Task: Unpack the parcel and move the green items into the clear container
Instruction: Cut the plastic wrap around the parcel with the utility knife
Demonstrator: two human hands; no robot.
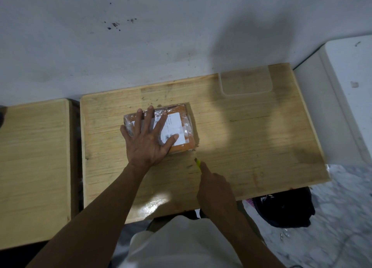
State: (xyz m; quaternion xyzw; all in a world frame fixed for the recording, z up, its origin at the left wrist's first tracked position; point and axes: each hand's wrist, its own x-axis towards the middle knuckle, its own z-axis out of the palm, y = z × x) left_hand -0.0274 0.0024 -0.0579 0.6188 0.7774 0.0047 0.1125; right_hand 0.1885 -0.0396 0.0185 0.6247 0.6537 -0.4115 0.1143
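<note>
One parcel [177,126] (left hand [148,141] flat), probably sealed.

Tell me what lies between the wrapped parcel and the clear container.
Nothing but bare wood. In the head view, the parcel sits mid-table under the left hand, the clear container stands at the far edge, and only table surface separates them.

The left hand [148,139] lay flat with the palm down and the fingers spread wide, the thumb pointing to the right. Its bare forearm ran straight from the lower left, and the wrist was not bent. The right hand [214,184] was closed in a fist, with the index finger stretched forward along the top. Its forearm came up from the lower right, nearer to the body than the left one.
</note>
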